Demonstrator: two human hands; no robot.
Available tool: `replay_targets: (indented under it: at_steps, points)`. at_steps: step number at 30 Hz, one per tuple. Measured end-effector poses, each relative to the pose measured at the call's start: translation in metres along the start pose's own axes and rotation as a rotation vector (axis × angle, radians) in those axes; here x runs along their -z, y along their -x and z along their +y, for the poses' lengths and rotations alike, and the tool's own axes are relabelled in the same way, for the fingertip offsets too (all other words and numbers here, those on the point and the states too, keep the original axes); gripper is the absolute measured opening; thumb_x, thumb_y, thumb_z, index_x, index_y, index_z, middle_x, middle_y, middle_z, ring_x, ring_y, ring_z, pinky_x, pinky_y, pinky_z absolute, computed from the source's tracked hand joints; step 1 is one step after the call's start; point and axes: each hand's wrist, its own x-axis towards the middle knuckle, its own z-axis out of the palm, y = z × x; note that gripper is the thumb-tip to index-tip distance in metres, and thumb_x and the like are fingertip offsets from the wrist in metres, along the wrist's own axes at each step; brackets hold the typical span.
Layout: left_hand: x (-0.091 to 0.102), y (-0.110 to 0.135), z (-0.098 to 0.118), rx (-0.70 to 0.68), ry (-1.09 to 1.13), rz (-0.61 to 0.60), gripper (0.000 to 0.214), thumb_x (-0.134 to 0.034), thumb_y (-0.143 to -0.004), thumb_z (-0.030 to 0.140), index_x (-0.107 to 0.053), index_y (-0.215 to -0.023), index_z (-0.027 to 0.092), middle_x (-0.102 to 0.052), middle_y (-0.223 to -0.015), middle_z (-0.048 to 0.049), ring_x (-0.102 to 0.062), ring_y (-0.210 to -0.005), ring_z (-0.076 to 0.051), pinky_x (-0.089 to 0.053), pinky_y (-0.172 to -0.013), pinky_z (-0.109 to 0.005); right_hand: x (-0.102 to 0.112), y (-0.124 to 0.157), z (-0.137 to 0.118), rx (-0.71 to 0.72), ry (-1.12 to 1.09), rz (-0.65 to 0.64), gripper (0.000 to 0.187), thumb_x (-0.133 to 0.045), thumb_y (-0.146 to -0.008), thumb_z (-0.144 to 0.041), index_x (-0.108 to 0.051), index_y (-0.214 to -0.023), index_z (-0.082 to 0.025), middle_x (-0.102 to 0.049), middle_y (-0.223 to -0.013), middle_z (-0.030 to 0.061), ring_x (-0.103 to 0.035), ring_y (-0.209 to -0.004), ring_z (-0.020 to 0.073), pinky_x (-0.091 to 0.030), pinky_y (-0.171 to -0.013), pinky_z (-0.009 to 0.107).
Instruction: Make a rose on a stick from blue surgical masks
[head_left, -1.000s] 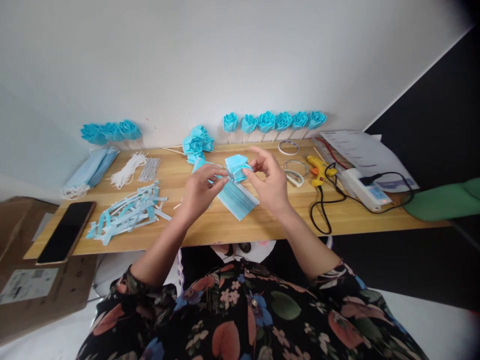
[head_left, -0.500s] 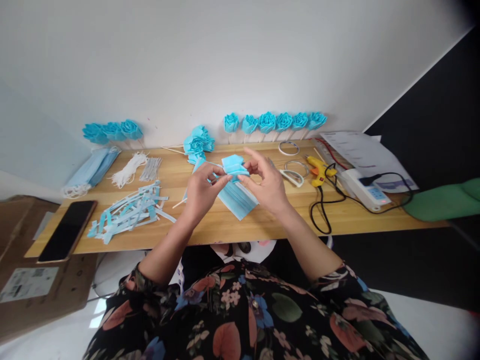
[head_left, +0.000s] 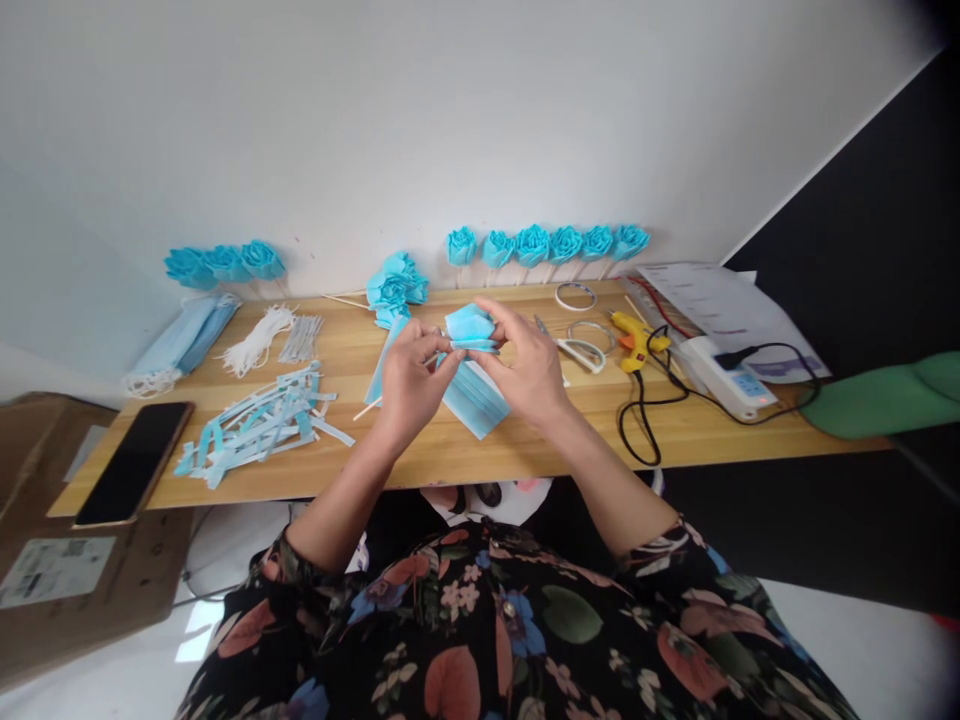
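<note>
Between my hands, above the table, is a folded piece of blue mask fabric, pleated along its lower edge. My left hand pinches the lower left of it, fingers closed. A thin pale stick pokes out to the left from under that hand; how it is held is hidden. My right hand is closed on the right side of the fabric, thumb below and fingers curled behind. A flat blue mask sheet lies on the table beneath, and another blue sheet is partly behind my left hand.
Blue fabric flowers on sticks line the wall. Left are masks, white ear loops, cut strips and a phone. Right are scissors, tape rings, a yellow glue gun and a power strip.
My right fingers have curled down around the fabric from a more raised position. The folded piece has tilted and its pleats are pressed closer together. The stick's end has shifted slightly right.
</note>
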Motion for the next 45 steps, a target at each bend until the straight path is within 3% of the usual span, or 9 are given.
replay_targets:
  at_steps: [3, 16, 20, 26, 31, 36, 39, 41, 45]
  points:
    - [0.004, 0.0, 0.001, -0.02, -0.024, -0.029, 0.014, -0.071, -0.083, 0.025, -0.068, -0.07, 0.02, -0.06, -0.085, -0.0034, -0.057, -0.082, -0.018, -0.046, -0.074, -0.031, 0.002, -0.001, -0.002, -0.014, -0.014, -0.018, 0.054, -0.07, -0.085, -0.02, -0.065, -0.137, -0.033, -0.072, -0.089, 0.0004, -0.065, -0.085, 0.0217, -0.056, -0.088, 0.039]
    - [0.017, -0.002, -0.002, 0.041, 0.028, -0.095, 0.015, -0.072, -0.081, 0.026, -0.067, -0.069, 0.019, -0.057, -0.083, -0.0031, -0.055, -0.08, -0.017, -0.044, -0.068, -0.028, 0.008, -0.005, 0.002, 0.041, -0.068, -0.111, 0.059, -0.067, -0.089, -0.019, -0.06, -0.145, -0.038, -0.074, -0.09, -0.0008, -0.068, -0.09, 0.0223, -0.056, -0.09, 0.039]
    - [0.02, -0.003, -0.003, 0.031, 0.019, -0.106, 0.015, -0.072, -0.082, 0.026, -0.068, -0.069, 0.019, -0.057, -0.082, -0.0027, -0.056, -0.079, -0.017, -0.045, -0.073, -0.03, 0.009, -0.007, 0.0, 0.025, -0.084, -0.133, 0.057, -0.064, -0.091, -0.021, -0.061, -0.145, -0.038, -0.075, -0.093, -0.0011, -0.069, -0.091, 0.0217, -0.057, -0.094, 0.04]
    - [0.017, -0.003, -0.004, 0.014, 0.035, -0.1, 0.015, -0.073, -0.083, 0.027, -0.07, -0.071, 0.02, -0.059, -0.084, -0.0039, -0.057, -0.083, -0.018, -0.045, -0.072, -0.03, 0.001, -0.004, -0.006, -0.004, -0.021, -0.09, 0.062, -0.075, -0.084, -0.023, -0.062, -0.143, -0.037, -0.075, -0.108, 0.0023, -0.068, -0.1, 0.0249, -0.056, -0.096, 0.044]
    - [0.014, 0.002, -0.001, -0.005, 0.038, -0.074, 0.015, -0.07, -0.085, 0.026, -0.07, -0.071, 0.019, -0.059, -0.085, -0.0038, -0.057, -0.081, -0.017, -0.045, -0.071, -0.029, -0.002, -0.001, -0.009, 0.007, 0.023, -0.047, 0.051, -0.071, -0.087, -0.018, -0.067, -0.136, -0.033, -0.075, -0.101, 0.0024, -0.068, -0.094, 0.0226, -0.056, -0.092, 0.041]
    - [0.019, 0.002, -0.004, -0.015, 0.018, -0.086, 0.014, -0.07, -0.083, 0.022, -0.068, -0.07, 0.018, -0.059, -0.086, -0.0028, -0.058, -0.081, -0.015, -0.044, -0.071, -0.028, 0.004, -0.002, -0.006, 0.05, 0.023, -0.114, 0.049, -0.063, -0.093, -0.019, -0.063, -0.141, -0.029, -0.077, -0.099, 0.0018, -0.07, -0.097, 0.0214, -0.056, -0.095, 0.039]
    - [0.027, -0.002, -0.012, 0.003, 0.002, -0.102, 0.013, -0.072, -0.082, 0.023, -0.068, -0.071, 0.019, -0.06, -0.084, -0.0024, -0.058, -0.079, -0.015, -0.043, -0.069, -0.028, 0.011, -0.003, -0.006, 0.068, -0.02, -0.152, 0.048, -0.055, -0.098, -0.023, -0.059, -0.145, -0.03, -0.078, -0.109, 0.002, -0.072, -0.102, 0.0208, -0.056, -0.097, 0.038]
    - [0.033, -0.006, -0.019, 0.03, 0.014, -0.107, 0.014, -0.073, -0.081, 0.026, -0.067, -0.071, 0.019, -0.06, -0.082, -0.002, -0.057, -0.076, -0.015, -0.042, -0.066, -0.027, 0.018, -0.003, -0.009, 0.049, -0.05, -0.12, 0.05, -0.056, -0.099, -0.029, -0.055, -0.149, -0.031, -0.078, -0.115, 0.0025, -0.073, -0.103, 0.0213, -0.058, -0.097, 0.039]
    - [0.042, -0.011, -0.032, 0.122, 0.182, -0.149, 0.02, -0.076, -0.079, 0.03, -0.059, -0.078, 0.02, -0.059, -0.073, 0.0013, -0.054, -0.066, -0.012, -0.04, -0.06, -0.025, 0.033, -0.002, -0.012, -0.005, -0.084, 0.065, 0.05, -0.057, -0.1, -0.035, -0.052, -0.15, -0.031, -0.077, -0.121, 0.0052, -0.072, -0.108, 0.0226, -0.058, -0.1, 0.043]
